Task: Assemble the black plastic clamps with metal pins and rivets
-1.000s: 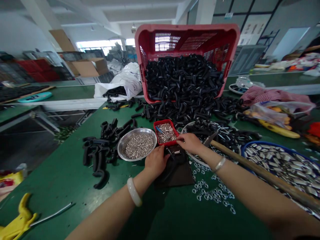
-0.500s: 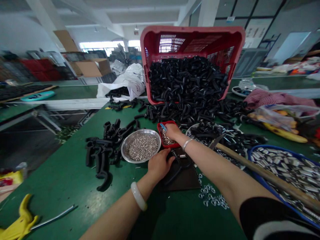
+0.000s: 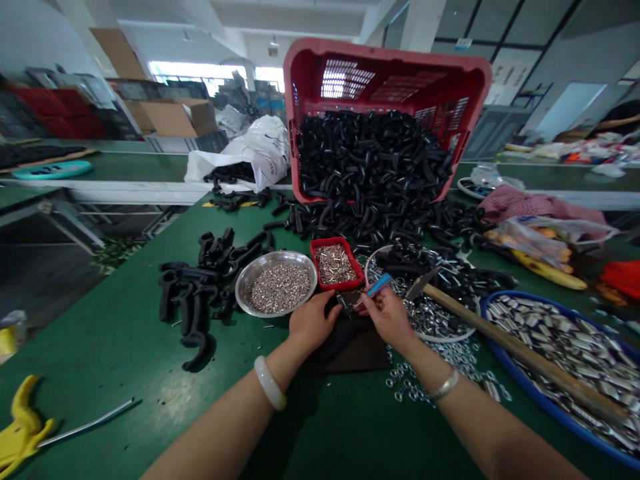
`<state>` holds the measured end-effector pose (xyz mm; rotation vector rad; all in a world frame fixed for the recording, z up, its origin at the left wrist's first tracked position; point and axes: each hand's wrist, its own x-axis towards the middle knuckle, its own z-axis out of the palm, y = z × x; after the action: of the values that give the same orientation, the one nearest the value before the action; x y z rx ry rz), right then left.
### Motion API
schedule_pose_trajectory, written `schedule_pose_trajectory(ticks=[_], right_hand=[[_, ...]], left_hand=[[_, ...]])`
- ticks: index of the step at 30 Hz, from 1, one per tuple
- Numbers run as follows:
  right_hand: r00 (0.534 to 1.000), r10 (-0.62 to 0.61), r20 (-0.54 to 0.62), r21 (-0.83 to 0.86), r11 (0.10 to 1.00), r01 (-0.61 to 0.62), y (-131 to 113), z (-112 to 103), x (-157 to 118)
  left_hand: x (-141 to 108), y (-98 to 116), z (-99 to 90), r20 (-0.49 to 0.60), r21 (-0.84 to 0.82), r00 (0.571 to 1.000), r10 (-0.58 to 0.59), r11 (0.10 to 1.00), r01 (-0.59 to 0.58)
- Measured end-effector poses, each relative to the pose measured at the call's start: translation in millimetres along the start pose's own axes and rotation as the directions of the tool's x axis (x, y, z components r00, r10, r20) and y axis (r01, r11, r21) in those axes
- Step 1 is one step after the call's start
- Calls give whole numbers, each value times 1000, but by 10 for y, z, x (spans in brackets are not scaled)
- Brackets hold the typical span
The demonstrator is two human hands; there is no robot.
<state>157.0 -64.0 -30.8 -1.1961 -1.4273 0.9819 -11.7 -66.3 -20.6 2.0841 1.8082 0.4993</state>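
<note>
My left hand is closed on a black curved part over a dark pad. Close by on the right, my right hand pinches a small blue object near the part's metal end. Behind my hands sits a red tray of small metal pins. To its left is a steel bowl of tiny metal pieces. A white-rimmed dish holding rings and black parts stands right of my right hand.
A red crate spills black parts at the back. A wooden-handled hammer lies across a blue-rimmed basket of metal pieces. More black parts lie left, and a yellow tool is at the lower left.
My right hand has come back from the red tray to beside my left hand, with the blue object still in it. The view has shifted slightly.
</note>
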Motion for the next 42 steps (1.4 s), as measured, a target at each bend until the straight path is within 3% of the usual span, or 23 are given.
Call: schedule_pose_trajectory(ticks=[3, 6, 9, 12, 14, 16, 19, 21, 23, 25, 29, 31, 38, 42], right_hand=[[999, 35, -39, 49, 998, -33, 5, 5, 9], [999, 2, -50, -25, 1000, -3, -16, 22, 0], [991, -126, -39, -231, 966, 114, -31, 71, -66], [965, -261, -3, -469, 853, 229, -43, 141, -125], [954, -299, -6, -530, 810, 251, -51, 177, -127], [966, -252, -63, -459, 867, 196, -60, 196, -93], [993, -8, -118, -150, 989, -10, -82, 210, -9], [992, 126, 14, -4, 992, -126, -103, 227, 30], [970, 175, 171, 42, 982, -184, -121, 240, 40], [961, 199, 195, 102, 970, -221, -123, 228, 24], [988, 129, -83, 110, 987, -120, -75, 119, -30], [989, 60, -135, 44, 998, -55, -48, 71, -49], [995, -36, -98, -97, 995, 27, -59, 84, -36], [986, -164, -15, -354, 924, 148, -102, 86, -32]], left_hand=[[-4, 10, -14, -1, 2, 1000, 3, 1000, -3], [-3, 16, -25, 7, 2, 1000, -6, 1000, 6], [-3, 14, -25, 19, -5, 1000, -17, 1000, 17], [-10, 6, -15, -5, -15, 1000, -17, 1000, 17], [-16, 4, -3, -28, -28, 1000, -13, 1000, 12], [-19, 6, 10, -45, -45, 999, -12, 999, 10], [-18, 15, 21, -57, -67, 998, -11, 998, 7], [-17, 21, 18, -51, -76, 999, -10, 997, 6], [-16, 24, 8, -33, -81, 999, -10, 997, 8], [-16, 23, -3, -22, -86, 1000, -4, 996, 2], [-10, 14, -10, -1, -74, 1000, -19, 997, 19], [-3, 10, -6, 12, -60, 999, -38, 997, 38], [10, -5, 6, 26, -44, 999, -42, 998, 44], [1, -4, -1, 17, -50, 999, -32, 998, 32]])
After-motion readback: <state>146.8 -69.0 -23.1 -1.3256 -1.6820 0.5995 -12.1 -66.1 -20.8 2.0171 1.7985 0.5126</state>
